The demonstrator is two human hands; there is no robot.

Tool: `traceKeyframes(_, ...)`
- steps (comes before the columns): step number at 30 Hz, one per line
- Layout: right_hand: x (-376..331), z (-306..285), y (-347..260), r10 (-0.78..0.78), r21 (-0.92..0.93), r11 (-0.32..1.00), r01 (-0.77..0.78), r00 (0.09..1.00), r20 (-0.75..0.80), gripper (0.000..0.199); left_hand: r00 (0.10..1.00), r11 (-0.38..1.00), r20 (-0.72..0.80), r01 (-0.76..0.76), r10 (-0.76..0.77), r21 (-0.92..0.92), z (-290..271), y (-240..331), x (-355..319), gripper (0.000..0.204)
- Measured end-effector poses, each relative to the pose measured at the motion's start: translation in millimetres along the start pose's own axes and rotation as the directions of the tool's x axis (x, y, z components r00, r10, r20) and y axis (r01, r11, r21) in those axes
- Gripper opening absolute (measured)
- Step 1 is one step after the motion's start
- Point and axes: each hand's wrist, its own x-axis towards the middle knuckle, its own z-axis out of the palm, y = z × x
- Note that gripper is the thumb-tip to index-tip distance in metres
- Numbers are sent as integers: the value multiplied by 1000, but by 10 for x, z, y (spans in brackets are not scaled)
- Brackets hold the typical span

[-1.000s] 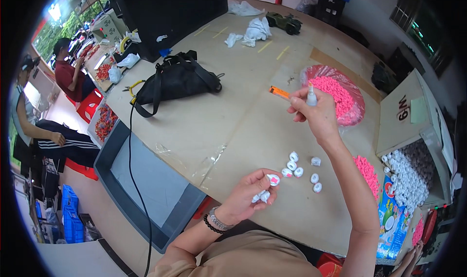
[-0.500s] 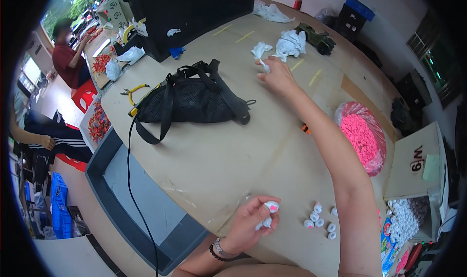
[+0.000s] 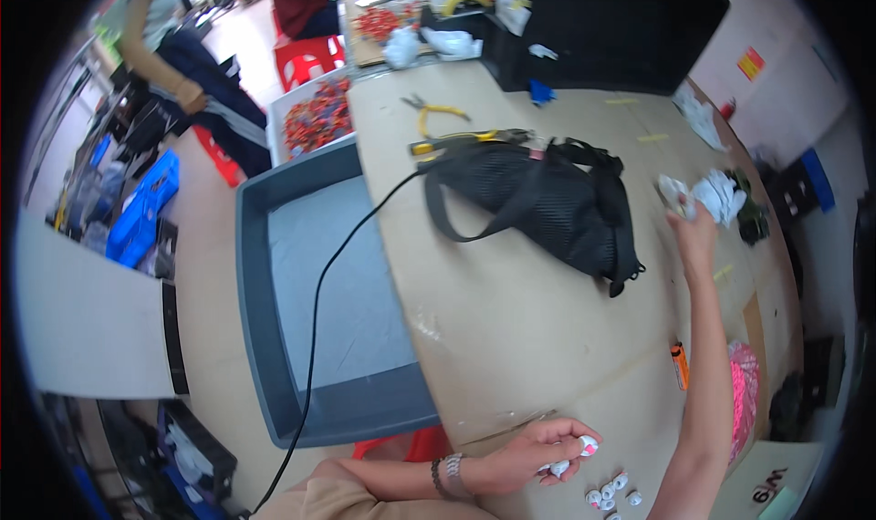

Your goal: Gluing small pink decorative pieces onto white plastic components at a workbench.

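Observation:
My left hand (image 3: pixel 543 452) is curled closed around small white round pieces (image 3: pixel 589 445) near the table's front edge. A pink mark shows on the one at its fingertips. On the table just to its right lie several similar white pieces (image 3: pixel 607 497). My right hand (image 3: pixel 695 242) is stretched far across the table, its fingers at a small crumpled whitish wad (image 3: pixel 676 193), which looks like thin plastic. Those fingertips are blurred and partly hidden, so their grip is unclear. Beside the wad lies a larger crumpled white bundle (image 3: pixel 721 197).
A black mesh bag (image 3: pixel 547 205) and yellow-handled pliers (image 3: pixel 443 111) lie mid-table. An orange tube-like object (image 3: pixel 680 365) and a bag of pink pieces (image 3: pixel 745 392) are by my right forearm. A grey tub (image 3: pixel 255 319) adjoins the table's left edge. Two people are beyond.
The view has swung left, so things appear shifted right. My right hand has reached the small crumpled wad; before, it was short of it with a white bit at its fingers. My left hand keeps its pieces.

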Motion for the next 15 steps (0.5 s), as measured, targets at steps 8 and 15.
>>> traceKeyframes(8,-1590,-1868,-540,84,424,904,59,947,-311,14,994,994,19,-110,110,-30,-10,-96,38,25)
traceKeyframes(15,-3675,-2788,-760,-38,283,945,162,917,-397,15,993,996,80,-92,92,-3,213,-244,5,28)
